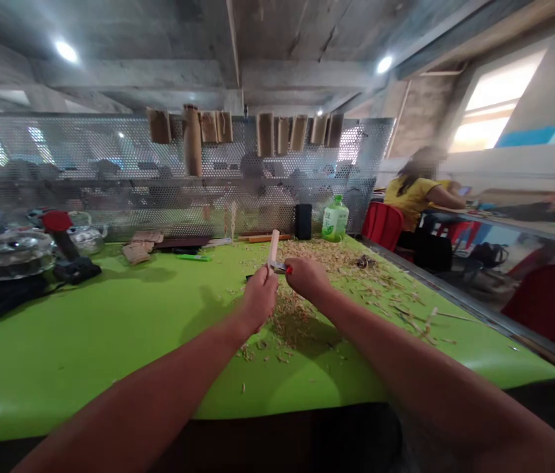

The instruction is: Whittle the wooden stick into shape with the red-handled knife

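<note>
Shavings [297, 315], probably wood, on green tabletop [60, 361]

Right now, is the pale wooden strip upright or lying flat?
Upright, leaning slightly: the pale wooden strip rises from the closed left hand, its top end held well above the bright green tabletop.

Pale wooden strip [273, 249] upright in left hand [259, 299]; small knife [280, 267], seemingly red-handled, in right hand [307, 278].

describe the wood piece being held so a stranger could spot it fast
On the bright green table, find the pile of wood shavings near the middle. Above it, the left hand holds a pale flat wooden strip upright, the only wood lifted off the table.
</note>
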A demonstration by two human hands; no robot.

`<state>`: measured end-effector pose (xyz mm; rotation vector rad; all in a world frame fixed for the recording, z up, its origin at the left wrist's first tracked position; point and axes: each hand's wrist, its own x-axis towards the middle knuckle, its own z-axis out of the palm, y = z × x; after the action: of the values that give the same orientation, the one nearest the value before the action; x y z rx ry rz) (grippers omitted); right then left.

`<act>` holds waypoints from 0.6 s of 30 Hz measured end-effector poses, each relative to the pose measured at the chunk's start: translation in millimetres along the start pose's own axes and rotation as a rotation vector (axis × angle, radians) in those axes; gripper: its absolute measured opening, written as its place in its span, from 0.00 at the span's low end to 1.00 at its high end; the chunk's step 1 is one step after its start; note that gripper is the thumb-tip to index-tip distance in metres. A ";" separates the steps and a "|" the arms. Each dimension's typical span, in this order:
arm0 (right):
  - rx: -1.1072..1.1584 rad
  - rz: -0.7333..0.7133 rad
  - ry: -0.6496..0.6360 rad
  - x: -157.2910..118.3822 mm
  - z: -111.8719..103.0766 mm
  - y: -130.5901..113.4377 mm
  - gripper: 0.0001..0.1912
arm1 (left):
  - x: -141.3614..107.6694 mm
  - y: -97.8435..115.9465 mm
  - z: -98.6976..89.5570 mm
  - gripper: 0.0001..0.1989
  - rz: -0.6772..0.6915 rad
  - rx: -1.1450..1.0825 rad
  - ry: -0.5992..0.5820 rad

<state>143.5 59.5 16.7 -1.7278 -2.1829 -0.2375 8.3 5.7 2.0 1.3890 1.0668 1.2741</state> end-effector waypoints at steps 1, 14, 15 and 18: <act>-0.010 -0.003 0.009 -0.2 -0.3 1.8 0.16 | 0.8 -1.1 -0.4 0.04 0.028 0.047 0.015; -0.073 -0.003 0.059 3.3 3.0 10.0 0.16 | -7.8 3.4 2.2 0.04 0.092 0.315 0.057; -0.069 -0.006 0.060 3.5 1.9 11.1 0.17 | -9.0 2.8 3.1 0.04 0.089 0.296 0.059; -0.059 0.030 0.057 6.5 -3.5 18.5 0.17 | -14.0 -0.1 6.7 0.03 0.073 0.233 0.035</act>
<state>160.6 68.7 20.8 -1.7612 -2.1284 -0.3426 13.8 -8.5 -0.8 1.5977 1.2289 1.2611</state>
